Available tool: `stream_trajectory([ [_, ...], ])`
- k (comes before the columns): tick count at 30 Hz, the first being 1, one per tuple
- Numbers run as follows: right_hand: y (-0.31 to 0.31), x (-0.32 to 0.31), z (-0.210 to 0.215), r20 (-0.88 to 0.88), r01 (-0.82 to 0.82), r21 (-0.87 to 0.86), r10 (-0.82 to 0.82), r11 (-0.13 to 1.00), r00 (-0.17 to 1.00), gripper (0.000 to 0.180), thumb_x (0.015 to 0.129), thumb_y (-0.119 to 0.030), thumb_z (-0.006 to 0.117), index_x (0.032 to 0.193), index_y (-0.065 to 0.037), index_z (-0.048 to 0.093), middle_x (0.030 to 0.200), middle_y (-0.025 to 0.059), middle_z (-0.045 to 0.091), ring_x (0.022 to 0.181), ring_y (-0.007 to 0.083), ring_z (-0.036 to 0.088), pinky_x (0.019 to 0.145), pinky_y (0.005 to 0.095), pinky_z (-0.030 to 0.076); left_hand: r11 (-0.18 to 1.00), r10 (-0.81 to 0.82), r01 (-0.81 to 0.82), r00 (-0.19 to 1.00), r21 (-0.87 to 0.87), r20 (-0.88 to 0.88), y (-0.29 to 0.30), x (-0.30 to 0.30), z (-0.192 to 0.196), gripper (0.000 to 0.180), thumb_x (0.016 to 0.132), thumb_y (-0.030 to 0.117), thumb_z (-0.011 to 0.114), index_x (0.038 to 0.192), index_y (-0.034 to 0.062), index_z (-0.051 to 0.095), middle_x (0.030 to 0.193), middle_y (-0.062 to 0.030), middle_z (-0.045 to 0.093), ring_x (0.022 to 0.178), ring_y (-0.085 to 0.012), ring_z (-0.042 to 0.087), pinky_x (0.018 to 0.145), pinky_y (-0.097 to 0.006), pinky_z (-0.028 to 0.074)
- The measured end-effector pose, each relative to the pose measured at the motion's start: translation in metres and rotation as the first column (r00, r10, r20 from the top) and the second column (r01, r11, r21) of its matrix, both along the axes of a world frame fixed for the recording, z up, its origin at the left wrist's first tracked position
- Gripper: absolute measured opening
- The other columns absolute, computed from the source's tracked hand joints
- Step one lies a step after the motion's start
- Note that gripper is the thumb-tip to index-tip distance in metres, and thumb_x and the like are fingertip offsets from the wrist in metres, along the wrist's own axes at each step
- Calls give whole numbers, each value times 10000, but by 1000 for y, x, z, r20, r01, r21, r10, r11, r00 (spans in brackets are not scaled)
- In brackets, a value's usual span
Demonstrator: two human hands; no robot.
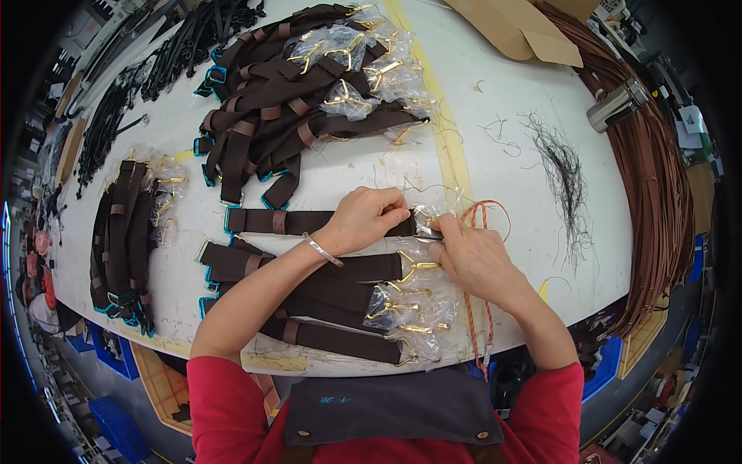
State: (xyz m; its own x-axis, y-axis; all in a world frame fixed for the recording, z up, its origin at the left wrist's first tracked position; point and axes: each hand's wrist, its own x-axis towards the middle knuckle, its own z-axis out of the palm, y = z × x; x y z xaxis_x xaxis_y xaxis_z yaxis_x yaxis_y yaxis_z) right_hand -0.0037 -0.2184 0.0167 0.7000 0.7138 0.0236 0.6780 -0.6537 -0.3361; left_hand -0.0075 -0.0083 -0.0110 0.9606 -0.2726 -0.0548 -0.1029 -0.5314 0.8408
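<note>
A dark brown webbing strap (313,222) lies crosswise in front of me, with a brown leather keeper on it. My left hand (357,223) rests over this strap, fingers pinched together near its right end. My right hand (478,257) is closed beside the same end, where clear plastic and shiny metal (424,220) show; whatever its fingers grip is mostly hidden. An orange cord (473,325) loops around by the right hand and runs down to the table's front edge. Nearer to me lie several similar straps (332,267) with gold hooks wrapped in plastic.
A large heap of brown straps (263,100) lies at the far side, and a smaller bundle (124,232) at left. Loose black threads (568,185) are scattered at right. Beyond them stand a metal cup (616,106) and long brown strips (657,201). Brown cardboard (514,31) lies at the back.
</note>
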Motion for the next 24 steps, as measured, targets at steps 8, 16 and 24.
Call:
stream_trajectory([
  [8,8,-3,-5,125,-52,-5,53,999,991,180,795,-153,577,831,-18,464,657,124,595,532,272,610,436,362,446,1000,16,-16,1000,-26,14,-4,-3,-1,148,848,150,599,867,4,613,625,-39,566,561,-71,464,531,-251,390],
  [16,11,2,-2,58,-64,-44,67,997,996,175,778,-132,577,836,-12,464,638,130,600,530,281,608,433,377,436,999,21,-22,999,-42,-28,-3,-3,-3,144,848,139,606,889,2,627,686,-37,612,618,-65,512,584,-235,428],
  [24,11,0,-6,161,-72,-33,76,997,984,115,753,-75,559,801,-25,467,587,108,583,493,242,598,400,351,421,996,28,-34,996,-83,-80,-3,-3,-1,148,851,136,609,901,-2,629,703,-20,619,652,-44,516,608,-214,437],
])
